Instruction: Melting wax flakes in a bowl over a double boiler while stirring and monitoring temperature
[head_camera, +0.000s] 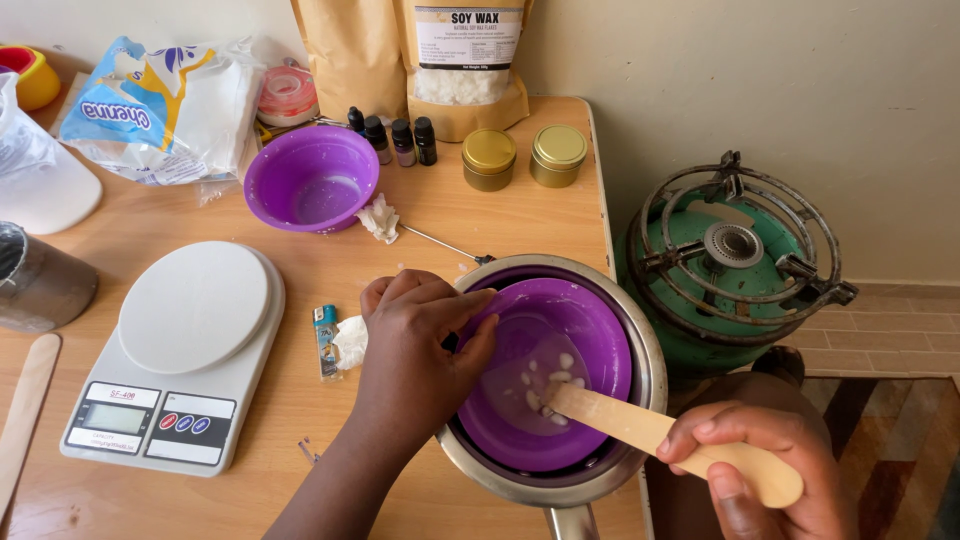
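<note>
Here the left hand (415, 340) grips the rim of the purple bowl (560, 375), which sits inside a metal pot (650, 350) at the lower centre of the frame; its fingers (470, 300) are curled over the bowl edge and steady it. The right hand (760, 470), at the lower right, has its fingers closed around a flat wooden stick (640, 425), and the tip of the stick rests in the bowl among the wax (545, 385). Most of the wax looks already melted into a clear liquid, but several white flakes are not dissolved, so I judge the melting well advanced and not finished. Around, a second purple bowl (312, 178) stands at the upper centre, with a crumpled tissue (380, 218) just beside it. Four small dark bottles (395, 138) and two gold tins (525, 155) stand in front of a brown wax bag (465, 65). A white scale (180, 355) is at the left of the counter (300, 400), and a small lighter (326, 340) lies between it and the left hand. A green gas burner (730, 265) stands at the right, apart from the counter, with no pot on it. Nothing blocks the stick.
</note>
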